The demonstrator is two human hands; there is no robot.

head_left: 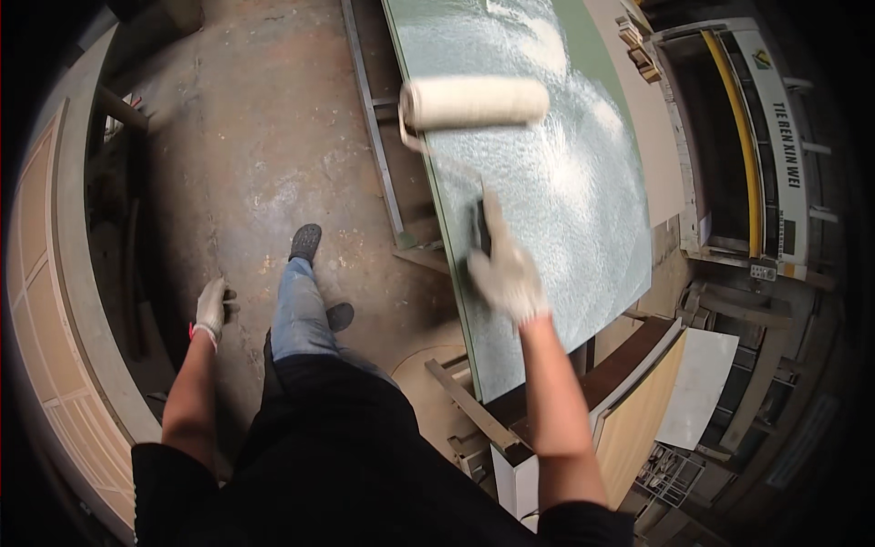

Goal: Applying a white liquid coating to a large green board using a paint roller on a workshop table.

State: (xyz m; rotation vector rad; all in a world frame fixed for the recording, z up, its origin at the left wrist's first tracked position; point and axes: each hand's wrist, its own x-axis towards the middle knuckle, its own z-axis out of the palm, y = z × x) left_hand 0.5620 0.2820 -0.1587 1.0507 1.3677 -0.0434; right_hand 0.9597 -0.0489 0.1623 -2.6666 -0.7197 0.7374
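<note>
The paint roller (478, 102) lies crosswise above the green board (588, 41), whose face carries a wet-looking white coat (561, 182); blur leaves me unable to tell whether they touch. I take it the roller is turned crosswise so that a stroke along the board covers a wide band. My gloved right hand (509, 273) is wrapped round its dark handle (481, 223), so the roller sits ahead of my fingers and a little to their left, its bent wire arm (412, 142) meeting the left end. The board seems raised to spare me stooping. My gloved left hand (211, 308) hangs over the floor (273, 164), well apart from the roller, fingers loosely bent around nothing I can see, probably to avoid the wet coat.
</note>
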